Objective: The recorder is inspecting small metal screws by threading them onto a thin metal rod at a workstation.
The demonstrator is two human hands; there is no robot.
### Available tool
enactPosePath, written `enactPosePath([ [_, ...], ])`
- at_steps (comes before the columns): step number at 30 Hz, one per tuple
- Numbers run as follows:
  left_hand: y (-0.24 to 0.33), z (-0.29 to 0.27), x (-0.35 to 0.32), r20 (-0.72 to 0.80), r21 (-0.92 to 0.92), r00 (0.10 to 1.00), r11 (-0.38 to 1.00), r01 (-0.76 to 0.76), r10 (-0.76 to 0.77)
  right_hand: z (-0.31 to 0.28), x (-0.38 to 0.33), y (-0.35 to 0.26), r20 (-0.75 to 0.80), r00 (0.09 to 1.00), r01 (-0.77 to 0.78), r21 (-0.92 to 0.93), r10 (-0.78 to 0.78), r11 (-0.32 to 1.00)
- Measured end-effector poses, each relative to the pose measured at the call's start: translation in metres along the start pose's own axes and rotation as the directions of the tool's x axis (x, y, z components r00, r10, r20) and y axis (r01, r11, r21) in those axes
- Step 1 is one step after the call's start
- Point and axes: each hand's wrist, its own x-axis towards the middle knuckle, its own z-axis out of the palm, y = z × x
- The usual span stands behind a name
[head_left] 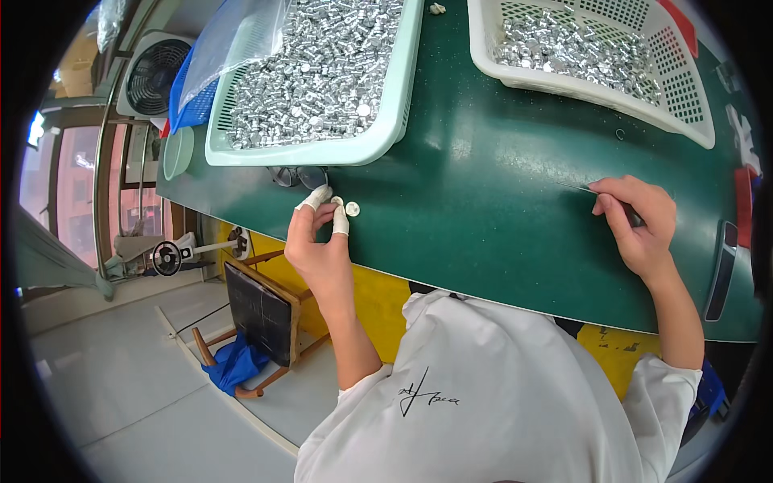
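Note:
My left hand (322, 241), with white covers on some fingertips, is over the green table near its front edge. Its fingertips are pinched together; a small pale bit shows between them, too small to make out. Right beside these fingers is a small round whitish disc (353, 208). Farther right, my right hand (640, 221) is closed on a thin pointed metal tool (576, 187), whose tip points left, apart from the left hand. The palm hides the tool's back end, so I cannot tell whether it is a needle or tweezers.
A pale green basket (310, 151) full of small silvery metal parts (314, 80) stands beyond my left hand, dark glasses (310, 176) just before it. A white basket (592, 90) of similar parts is at far right. A dark flat device (721, 270) lies right; a chair (266, 310) stands left.

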Motion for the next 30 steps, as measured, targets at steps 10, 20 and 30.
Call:
enactPosePath([
  [10,0.005,-0.002,0.004,-0.019,0.007,0.987,0.987,0.160,-0.159,0.001,0.000,0.002,-0.013,0.999,0.046,0.014,-0.046,0.999],
  [20,-0.004,-0.013,-0.013,0.269,-0.741,0.933,0.568,0.358,-0.238,-0.001,-0.002,-0.004,0.024,0.998,0.052,0.001,-0.052,0.999],
  [30,0.064,0.049,-0.062,0.709,-0.704,0.699,0.156,0.693,0.094,0.031,-0.007,-0.038,0.198,0.945,0.266,-0.003,-0.261,0.964],
])
